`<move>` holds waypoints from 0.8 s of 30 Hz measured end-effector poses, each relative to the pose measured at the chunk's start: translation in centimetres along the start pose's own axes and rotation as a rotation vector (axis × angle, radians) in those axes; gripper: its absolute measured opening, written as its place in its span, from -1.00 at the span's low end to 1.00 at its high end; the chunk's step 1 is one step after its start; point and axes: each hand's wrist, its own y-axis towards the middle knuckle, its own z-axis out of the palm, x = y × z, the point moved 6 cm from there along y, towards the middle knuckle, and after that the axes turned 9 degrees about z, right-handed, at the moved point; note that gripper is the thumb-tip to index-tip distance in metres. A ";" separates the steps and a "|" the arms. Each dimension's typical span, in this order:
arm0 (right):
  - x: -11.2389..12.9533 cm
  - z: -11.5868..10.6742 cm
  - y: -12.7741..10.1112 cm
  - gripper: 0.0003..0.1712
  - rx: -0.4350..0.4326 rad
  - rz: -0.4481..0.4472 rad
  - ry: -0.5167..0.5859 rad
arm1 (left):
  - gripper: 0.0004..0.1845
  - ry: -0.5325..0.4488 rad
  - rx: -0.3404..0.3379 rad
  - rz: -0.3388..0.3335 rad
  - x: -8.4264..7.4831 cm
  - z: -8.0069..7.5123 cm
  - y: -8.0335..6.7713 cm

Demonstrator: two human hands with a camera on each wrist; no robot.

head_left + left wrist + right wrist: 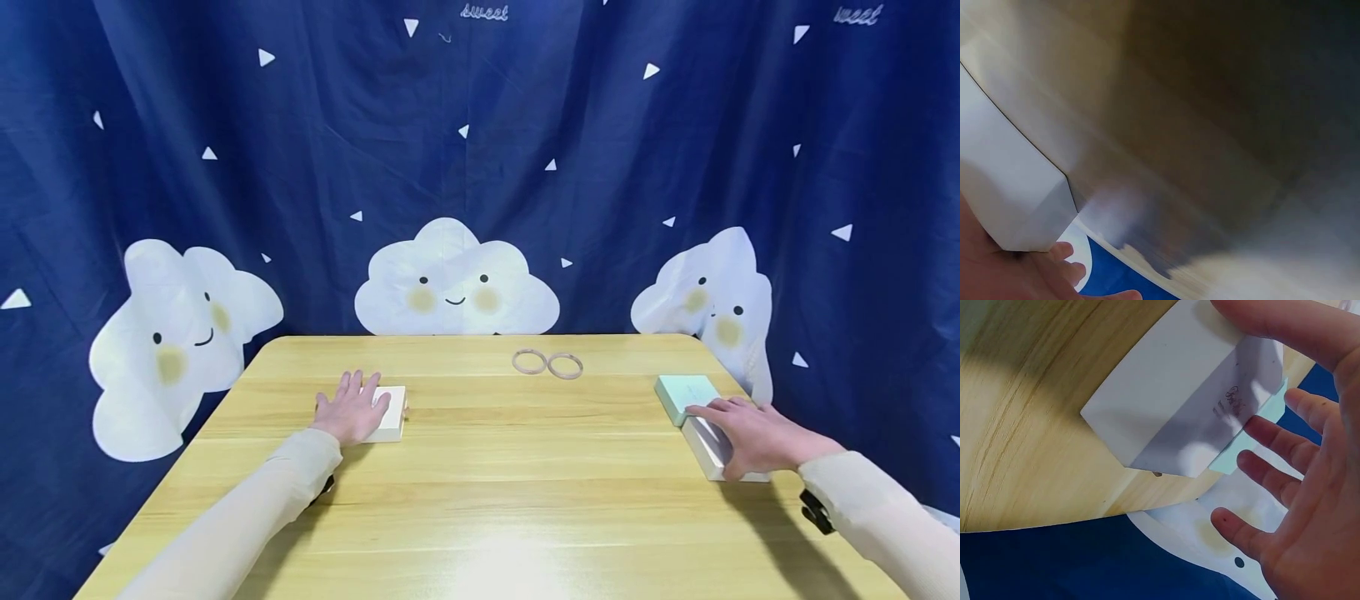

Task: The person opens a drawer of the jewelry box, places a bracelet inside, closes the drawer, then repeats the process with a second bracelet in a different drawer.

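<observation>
Each of your hands lies flat on a box, one at each side of the table.

Your left hand, fingers straight, covers the small white box directly beneath it. Your right hand rests open on the long white box, whose long axis runs away from you toward the mint box touching its far end.

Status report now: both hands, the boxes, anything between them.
Left hand flat on small white box. Right hand over long white box, fingertips by mint box. Two rings lie apart at the table's far edge.
</observation>
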 end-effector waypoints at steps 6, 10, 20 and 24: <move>0.0 -0.2 0.0 0.16 -0.005 0.005 -0.017 | -0.22 0.004 -0.006 0.003 0.0 0.0 0.0; 0.0 -0.2 0.0 0.17 0.006 0.005 -0.015 | -0.22 -0.001 -0.011 0.006 -0.1 0.0 0.0; 0.0 -0.2 0.1 0.16 0.003 -0.006 -0.012 | -0.23 -0.004 -0.013 0.006 -0.2 0.0 -0.1; 0.2 -0.4 0.3 0.15 -0.019 -0.025 -0.020 | -0.23 -0.005 -0.015 0.004 -0.1 0.0 -0.1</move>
